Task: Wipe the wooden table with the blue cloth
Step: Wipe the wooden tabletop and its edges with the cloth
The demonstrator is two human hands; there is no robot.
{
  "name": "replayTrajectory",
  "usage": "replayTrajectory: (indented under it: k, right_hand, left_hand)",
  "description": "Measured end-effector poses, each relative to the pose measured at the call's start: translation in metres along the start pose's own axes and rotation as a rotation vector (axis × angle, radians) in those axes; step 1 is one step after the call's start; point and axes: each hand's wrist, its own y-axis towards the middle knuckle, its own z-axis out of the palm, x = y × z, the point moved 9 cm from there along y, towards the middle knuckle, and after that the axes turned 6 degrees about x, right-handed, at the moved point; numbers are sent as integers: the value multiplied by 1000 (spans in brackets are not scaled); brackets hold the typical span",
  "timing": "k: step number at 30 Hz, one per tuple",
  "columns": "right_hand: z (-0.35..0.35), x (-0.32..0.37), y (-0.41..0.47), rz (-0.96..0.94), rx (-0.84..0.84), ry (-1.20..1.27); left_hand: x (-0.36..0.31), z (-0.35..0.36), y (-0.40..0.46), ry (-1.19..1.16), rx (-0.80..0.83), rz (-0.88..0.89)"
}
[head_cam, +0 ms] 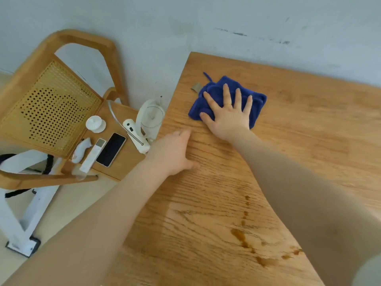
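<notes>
— Cloth?
— Near the table's far left corner. My right hand lies flat on it, fingers spread.
— Left hand?
— Flat by the left edge, holding nothing.

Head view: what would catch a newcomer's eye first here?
The blue cloth near the table's far left corner, pressed flat under the right hand with fingers spread. Next, the brown stains on the near part of the table, not yet wiped. The left hand rests on the table's left edge, beside a chair holding a phone.
</notes>
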Motion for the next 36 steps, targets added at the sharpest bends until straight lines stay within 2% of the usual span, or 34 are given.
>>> replayTrajectory:
  k: [3,5,7,9,12,16,21,23,26,30,33,36]
  right_hand:
    - [13,20,-37,-41,15,10]
    - [24,43,-64,-120,11,-26]
    - [29,55,-76,-163,14,-59]
    - [24,54,-63,-157,1,-69]
    - [13,51,-19,-58,-38,-5]
    - [6,63,8,12,-21,19]
    - [28,125,-64,-272,-17,-40]
    - [36,136,-76,-314,22,-46]
    - [26,126,-46,-284,27,-48]
    - [14,112,4,-83,-1,-9]
    - [16,121,-15,-54,-18,6]
    - [36,139,-75,-95,-12,6]
  left_hand:
    - [21,-12,0,-15,-53,15]
    - [38,-6,-1,60,-27,-24]
    - [49,3,-2,29,31,-32]
    - [54,4,-2,-61,48,0]
    - [66,-6,-5,-336,40,37]
    - [91,-26,-25,-332,-129,26]
    - [122,-42,-44,-393,-299,-6]
    - [125,-44,-47,-399,-331,9]
    - [128,-37,-47,-425,-320,17]
    - [135,-22,-52,-430,-273,18]
    - [131,-16,-58,-399,-226,40]
    - [122,-18,-58,-355,-208,82]
